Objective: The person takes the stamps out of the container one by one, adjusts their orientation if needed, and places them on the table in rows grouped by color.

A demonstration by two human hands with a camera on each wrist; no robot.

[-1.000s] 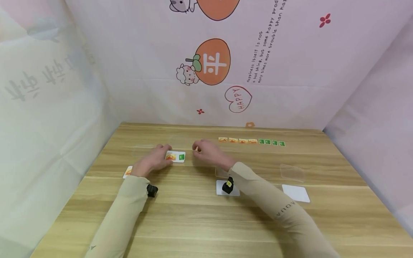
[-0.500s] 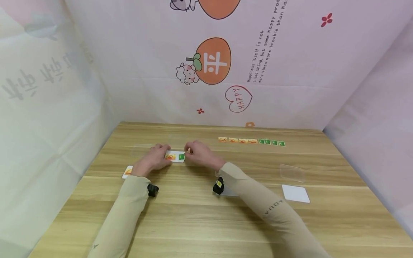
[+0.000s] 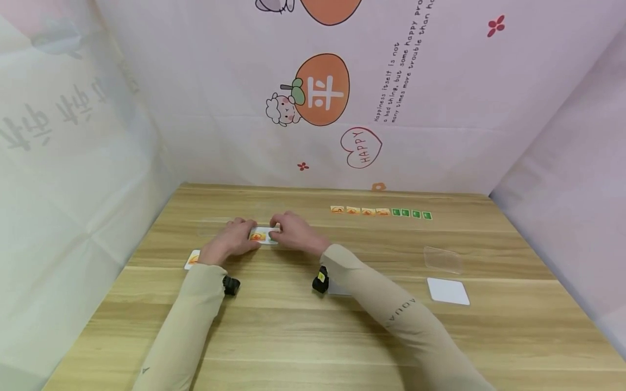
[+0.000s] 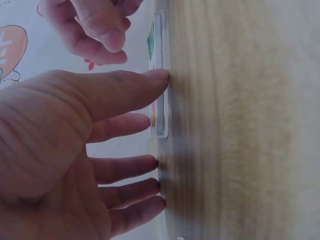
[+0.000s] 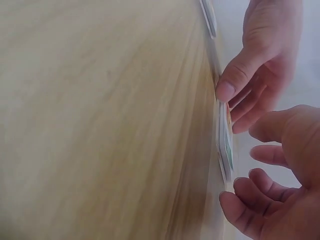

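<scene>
A small white card (image 3: 264, 237) bearing an orange picture lies flat on the table. In the left wrist view, a clear plate (image 4: 165, 112) shows under its edge. My left hand (image 3: 232, 239) holds the card's left part, thumb (image 4: 132, 90) at the near edge and index finger at the far one. At the right end, my right hand (image 3: 297, 233) hovers over the green patch (image 5: 229, 152). Its fingers are loosely bent, with thumb and index finger apart. Whether any right fingertip touches the card is hard to tell.
Orange picture tiles (image 3: 353, 210) and green tiles (image 3: 411, 213) form a row at the back. A blank white card (image 3: 448, 291) and a clear plate (image 3: 442, 259) lie right. Another card (image 3: 193, 259) sits behind my left wrist; one more (image 3: 338, 288) is partly under my right forearm.
My right hand has moved left, from beside the card to over its right end, now covering much of the green patch. The left hand stays on the card.
</scene>
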